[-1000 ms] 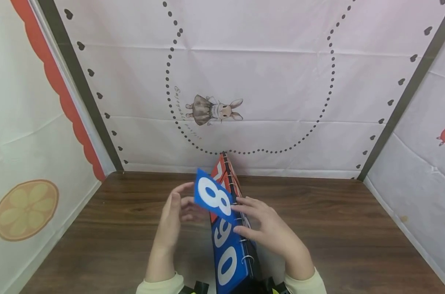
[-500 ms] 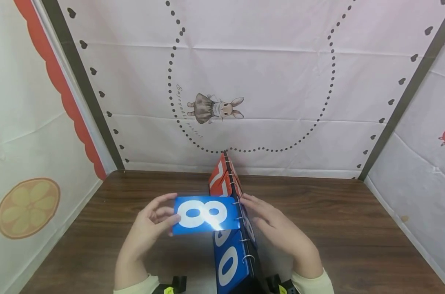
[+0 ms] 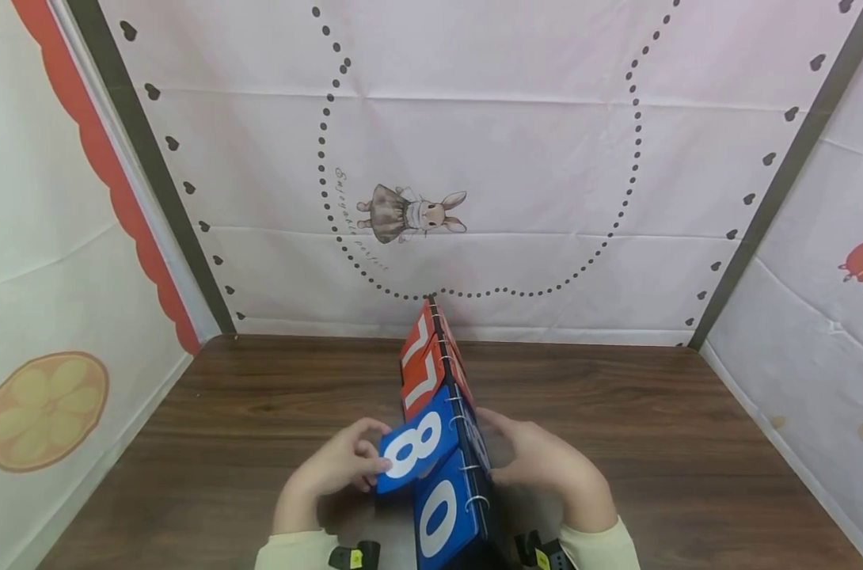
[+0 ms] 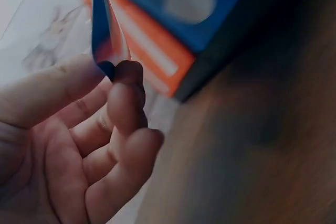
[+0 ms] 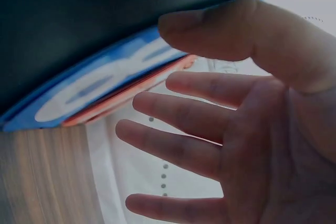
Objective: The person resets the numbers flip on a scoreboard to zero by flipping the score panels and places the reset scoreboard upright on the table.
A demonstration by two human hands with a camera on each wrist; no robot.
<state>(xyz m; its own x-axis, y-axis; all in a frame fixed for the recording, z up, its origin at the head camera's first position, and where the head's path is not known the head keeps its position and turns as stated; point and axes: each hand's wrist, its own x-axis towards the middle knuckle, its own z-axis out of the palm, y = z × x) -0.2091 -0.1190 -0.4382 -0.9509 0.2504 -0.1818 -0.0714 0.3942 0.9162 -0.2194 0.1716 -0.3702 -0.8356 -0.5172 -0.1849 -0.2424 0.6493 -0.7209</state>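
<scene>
While the left hand (image 3: 339, 461) pinches 1 blue rectangular white-8 card (image 3: 415, 445) angled off the black ringed stand (image 3: 484, 550) — 2 red cards (image 3: 431, 378) showing towards the far edge of the brown wooden surface (image 3: 652, 443), 1 blue 0 card (image 3: 442, 514) nearer — the right hand (image 3: 541, 461) spreads alongside.

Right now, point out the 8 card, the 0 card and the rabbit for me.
8 card (image 3: 414, 445): head view, the middle of its white digit.
0 card (image 3: 439, 518): head view, the blue inside its digit.
Rabbit (image 3: 413, 214): head view, its upper body.
</scene>
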